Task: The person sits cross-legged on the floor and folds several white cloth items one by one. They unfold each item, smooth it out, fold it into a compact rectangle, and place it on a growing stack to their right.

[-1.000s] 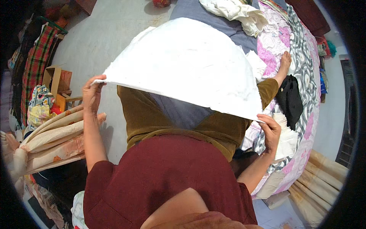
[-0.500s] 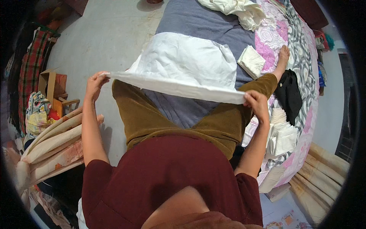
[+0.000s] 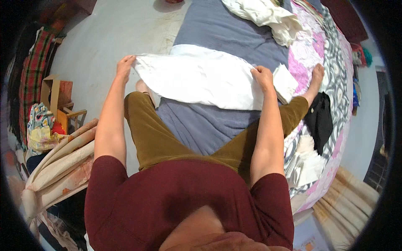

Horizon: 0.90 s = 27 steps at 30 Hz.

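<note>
As the bed [image 3: 307, 52] is carrying a grey blanket [image 3: 228, 31], you are holding a white cloth [image 3: 192, 79] across it, past the blanket's left edge. Its far part seems to be lying down, but neither end is being let go, so this piece is looking partway done. A folded pile [image 3: 306, 168] is already resting toward the bed's right edge, a smaller bundle [image 3: 285, 83] at the blanket's right edge. Your left hand [image 3: 124, 68] is pinching the cloth's left end, your right hand [image 3: 263, 78] gripping its right end.
</note>
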Tool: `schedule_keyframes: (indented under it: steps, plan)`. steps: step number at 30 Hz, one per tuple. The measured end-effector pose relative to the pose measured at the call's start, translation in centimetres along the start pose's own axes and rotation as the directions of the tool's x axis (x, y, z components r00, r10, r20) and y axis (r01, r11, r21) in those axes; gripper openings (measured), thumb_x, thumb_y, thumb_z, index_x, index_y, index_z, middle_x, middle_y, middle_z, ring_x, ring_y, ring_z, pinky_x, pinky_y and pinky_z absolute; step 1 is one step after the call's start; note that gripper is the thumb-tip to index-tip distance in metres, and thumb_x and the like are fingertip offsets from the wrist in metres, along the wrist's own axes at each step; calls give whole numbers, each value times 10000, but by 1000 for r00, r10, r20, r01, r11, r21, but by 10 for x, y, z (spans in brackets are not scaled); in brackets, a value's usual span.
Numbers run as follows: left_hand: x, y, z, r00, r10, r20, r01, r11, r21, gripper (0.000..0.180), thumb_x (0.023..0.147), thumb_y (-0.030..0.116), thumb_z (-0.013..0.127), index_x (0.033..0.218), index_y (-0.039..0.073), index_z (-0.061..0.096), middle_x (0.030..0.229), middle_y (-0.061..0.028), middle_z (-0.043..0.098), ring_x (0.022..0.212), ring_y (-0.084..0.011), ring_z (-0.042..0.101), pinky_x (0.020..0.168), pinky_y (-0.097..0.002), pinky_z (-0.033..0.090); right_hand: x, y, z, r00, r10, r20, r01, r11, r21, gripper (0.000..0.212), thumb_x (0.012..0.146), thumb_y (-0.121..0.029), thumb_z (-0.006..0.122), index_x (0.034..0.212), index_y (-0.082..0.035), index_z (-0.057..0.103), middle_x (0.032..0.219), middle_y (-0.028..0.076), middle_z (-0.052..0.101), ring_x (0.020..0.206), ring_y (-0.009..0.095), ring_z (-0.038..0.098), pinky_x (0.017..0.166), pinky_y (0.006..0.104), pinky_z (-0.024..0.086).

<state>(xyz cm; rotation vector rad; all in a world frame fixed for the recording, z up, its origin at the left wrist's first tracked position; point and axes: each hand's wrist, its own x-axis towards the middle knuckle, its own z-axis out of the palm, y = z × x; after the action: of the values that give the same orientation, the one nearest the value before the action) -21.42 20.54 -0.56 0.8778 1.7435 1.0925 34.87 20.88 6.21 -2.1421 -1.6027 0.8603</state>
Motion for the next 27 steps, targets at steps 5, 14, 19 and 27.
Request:
schedule_keyframes:
  steps: [5, 14, 19, 27]
  plan:
    - [19, -36, 33, 982, -179, 61, 186, 975, -125, 271, 929, 236, 594, 1086, 24, 650, 952, -41, 648, 879, -171, 568, 823, -315, 450, -25, -6, -7, 999, 49, -22, -37, 924, 381, 273, 817, -224, 666, 927, 25, 685, 808, 45, 665, 750, 146, 600, 695, 294, 469]
    - [55, -103, 100, 861, -228, 456, 461, 730, -505, 314, 961, 253, 564, 1158, 9, 543, 1010, -124, 623, 957, -217, 586, 845, -425, 509, -97, -17, -56, 977, -109, -185, 201, 768, 608, 132, 835, 23, 626, 953, 52, 678, 1035, 56, 624, 924, 123, 556, 826, 247, 433]
    - [45, -119, 138, 677, -485, 553, 710, 628, -318, 419, 976, 278, 530, 1233, -52, 497, 1171, -173, 618, 1020, -266, 628, 900, -438, 527, -97, -22, -68, 969, -94, -228, 232, 658, 716, 137, 838, 28, 637, 965, 54, 682, 1062, 71, 624, 948, 126, 566, 835, 248, 440]
    - [52, -125, 148, 789, -381, 481, 610, 578, -542, 282, 951, 223, 566, 1117, -5, 549, 1026, -122, 640, 902, -223, 629, 809, -377, 542, -107, -46, -79, 967, -80, -241, 226, 701, 676, 130, 844, -53, 688, 941, 34, 686, 1055, 46, 619, 842, 87, 533, 700, 190, 384]
